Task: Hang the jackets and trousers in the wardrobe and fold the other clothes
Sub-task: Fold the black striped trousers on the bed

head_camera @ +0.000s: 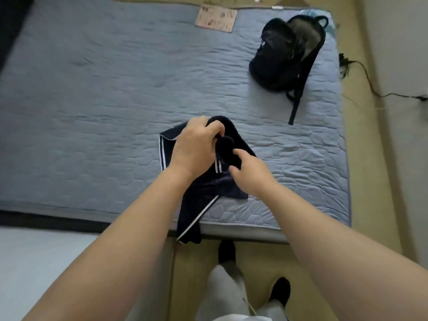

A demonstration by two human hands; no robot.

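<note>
**Blue quilted bed (pixel 104 89), navy garment (pixel 208 191) held in both hands**

Quilted blue bedding fills most of the frame, with yellowish floor (pixel 370 163) down the right side and along the bottom. The navy garment, trimmed with white stripes, lies partly bunched at the lower middle of the bed. One striped end hangs over the bed's near edge.

The left hand (pixel 194 151) grips a raised, bunched fold at the top of the garment, its fingers curled round the cloth. The right hand (pixel 252 174), just beside it to the lower right, pinches the same dark fold between thumb and fingers.

A black backpack (pixel 278 56) lies at the upper right of the bed, well apart from the garment, with a strap trailing toward the centre. A pinkish rectangle (pixel 216 18) sits at the top middle edge. A dark cable (pixel 370 85) runs over the floor at the right. At the bottom, two dark-socked feet (pixel 227 251) and grey trouser legs (pixel 225 288) stand on the floor
</note>
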